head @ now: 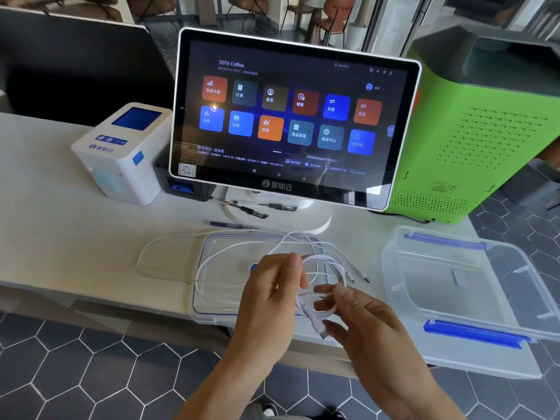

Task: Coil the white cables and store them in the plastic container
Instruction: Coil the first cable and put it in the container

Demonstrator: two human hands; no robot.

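Step in hand: a white cable [321, 286] is being wound into a small coil, held in the air above the counter [60, 237].
Left hand [272, 295]: the fingers are curled and the top of the coil is pinched between thumb and forefinger.
Right hand [360, 322]: the lower part of the coil is held between thumb and fingers; one plug end hangs out just below them.
Loose part: the remaining length runs away to the left and lies in a wide loop on the counter and across the clear lid [218, 298]; further plug ends are seen just right of the coil.
Container: the plastic container [454, 268] stands open at the right of the hands, near the counter edge, and appears empty; nothing is stored yet.
Advice for the loops: each new turn should be laid the same size as the ones already held, so that the bundle stays flat.
Advice for the grip: the coil is best kept fixed by one hand while the loose length is drawn in by the other.
Risk: the trailing loop may catch on the lid corner or on the pens [248, 210] near the screen stand [303, 219], so it should be pulled slowly.
Judged progress: early, as much cable is still uncoiled.
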